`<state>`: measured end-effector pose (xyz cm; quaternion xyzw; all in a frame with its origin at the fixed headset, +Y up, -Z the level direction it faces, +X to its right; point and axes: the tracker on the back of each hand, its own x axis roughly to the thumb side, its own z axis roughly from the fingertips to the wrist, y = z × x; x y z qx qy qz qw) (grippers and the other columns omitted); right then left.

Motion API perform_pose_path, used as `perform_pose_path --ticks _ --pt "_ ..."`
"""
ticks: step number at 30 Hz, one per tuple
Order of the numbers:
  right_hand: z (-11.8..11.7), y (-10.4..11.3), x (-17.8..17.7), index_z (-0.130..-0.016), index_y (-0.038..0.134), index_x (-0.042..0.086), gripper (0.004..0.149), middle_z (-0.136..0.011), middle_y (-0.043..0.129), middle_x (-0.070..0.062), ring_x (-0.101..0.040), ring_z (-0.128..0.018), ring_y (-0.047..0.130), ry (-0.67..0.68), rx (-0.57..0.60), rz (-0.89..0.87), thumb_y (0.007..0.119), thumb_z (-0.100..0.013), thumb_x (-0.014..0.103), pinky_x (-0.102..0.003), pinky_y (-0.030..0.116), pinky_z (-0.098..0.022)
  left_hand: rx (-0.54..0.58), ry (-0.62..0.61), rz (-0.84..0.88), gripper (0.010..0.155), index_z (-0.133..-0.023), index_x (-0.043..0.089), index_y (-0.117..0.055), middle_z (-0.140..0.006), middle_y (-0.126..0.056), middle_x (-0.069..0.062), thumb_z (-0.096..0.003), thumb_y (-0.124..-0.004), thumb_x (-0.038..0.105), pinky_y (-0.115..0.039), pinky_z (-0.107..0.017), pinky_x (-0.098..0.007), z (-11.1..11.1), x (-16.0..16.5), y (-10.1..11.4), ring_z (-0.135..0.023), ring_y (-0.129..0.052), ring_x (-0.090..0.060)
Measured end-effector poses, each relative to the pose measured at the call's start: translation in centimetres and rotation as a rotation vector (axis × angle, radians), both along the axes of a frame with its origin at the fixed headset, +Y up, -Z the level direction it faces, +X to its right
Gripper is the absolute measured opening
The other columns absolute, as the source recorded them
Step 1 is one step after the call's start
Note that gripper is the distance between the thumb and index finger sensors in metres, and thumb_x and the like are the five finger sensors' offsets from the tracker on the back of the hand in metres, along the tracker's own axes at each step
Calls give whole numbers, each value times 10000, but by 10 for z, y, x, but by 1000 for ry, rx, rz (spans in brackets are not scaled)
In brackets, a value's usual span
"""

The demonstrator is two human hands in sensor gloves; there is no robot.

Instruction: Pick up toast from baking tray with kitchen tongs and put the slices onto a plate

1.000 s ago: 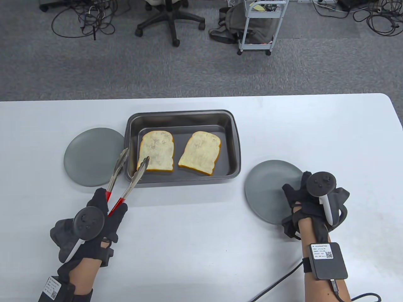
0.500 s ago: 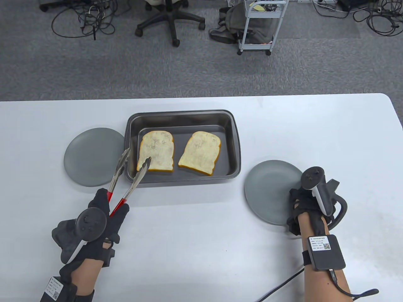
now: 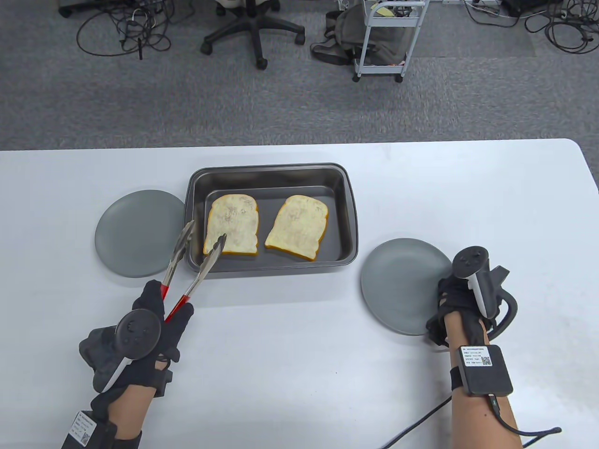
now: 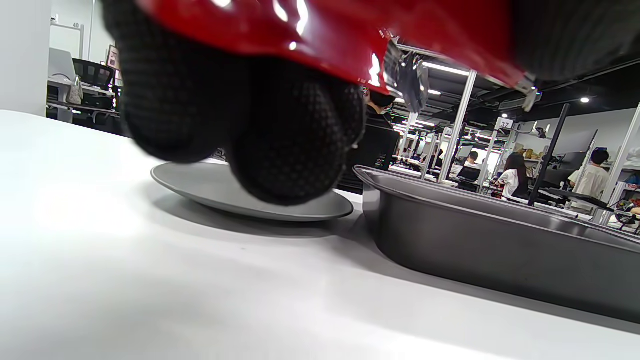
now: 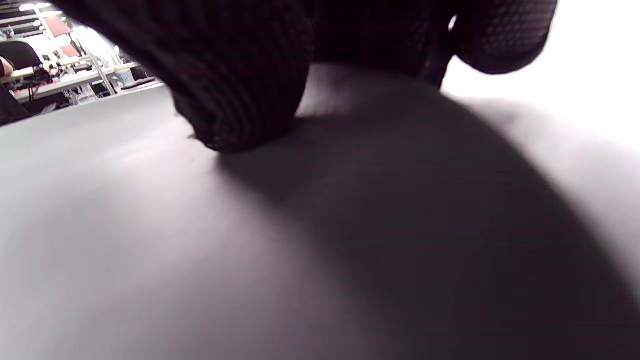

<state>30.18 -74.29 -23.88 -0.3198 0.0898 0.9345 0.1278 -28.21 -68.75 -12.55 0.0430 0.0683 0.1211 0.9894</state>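
Note:
Two toast slices lie in the dark baking tray point(image 3: 271, 169): the left slice point(image 3: 232, 220) and the right slice point(image 3: 299, 224). My left hand point(image 3: 157, 322) grips the red handles of the metal tongs point(image 3: 189, 266). The tongs stand apart, one tip over the left slice's near-left corner, the other above the tray's left rim. In the left wrist view the red handle point(image 4: 320, 30) sits against my gloved fingers point(image 4: 290, 130). My right hand point(image 3: 461, 299) curls over the near-right rim of the right grey plate point(image 3: 398, 285). Its fingertips point(image 5: 240, 100) lie on the plate surface point(image 5: 250, 240).
A second grey plate point(image 3: 133, 234) lies left of the tray, touching its wall; it also shows in the left wrist view point(image 4: 200, 187) beside the tray point(image 4: 500, 240). The white table point(image 3: 299, 351) ends at the right. An office chair and a cart stand on the floor behind.
My left hand has eased the tongs slightly forward over the left slice's corner. My right hand has turned upright and drawn back to the right plate's rim; that plate slid a little left.

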Motion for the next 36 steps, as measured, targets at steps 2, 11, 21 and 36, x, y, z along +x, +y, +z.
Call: perform_pose_path --ticks 2,11,21,36 --pt "1 7 1 -1027 580 119 758 -784 856 -147 -295 -576 876 -2 32 -33 884 -362 317 -545 759 -530 1 0 4 875 -1010 104 -601 -811 -949 -132 -399 -736 715 -972 -355 -372 0 0 0 -460 -1115 -262" --pt "7 28 2 -904 791 219 531 -771 811 -101 -288 -597 821 18 128 -156 873 -387 311 -566 714 -569 6 4 14 873 -1010 105 -600 -814 -947 -129 -400 -735 715 -971 -358 -372 0 -1 1 -462 -1115 -262" --pt "16 44 -5 -852 822 199 460 -919 891 -206 -438 -795 987 47 255 -278 865 -408 309 -625 811 -620 9 6 27 876 -1012 102 -595 -818 -943 -131 -402 -735 715 -969 -364 -377 1 -2 1 -472 -1112 -264" --pt "29 71 11 -899 777 147 495 -762 991 -204 -399 -546 1143 -20 416 -789 843 -427 280 -550 988 -390 10 -3 46 881 -1014 101 -590 -821 -940 -133 -402 -732 718 -969 -366 -377 1 -2 2 -474 -1111 -267"
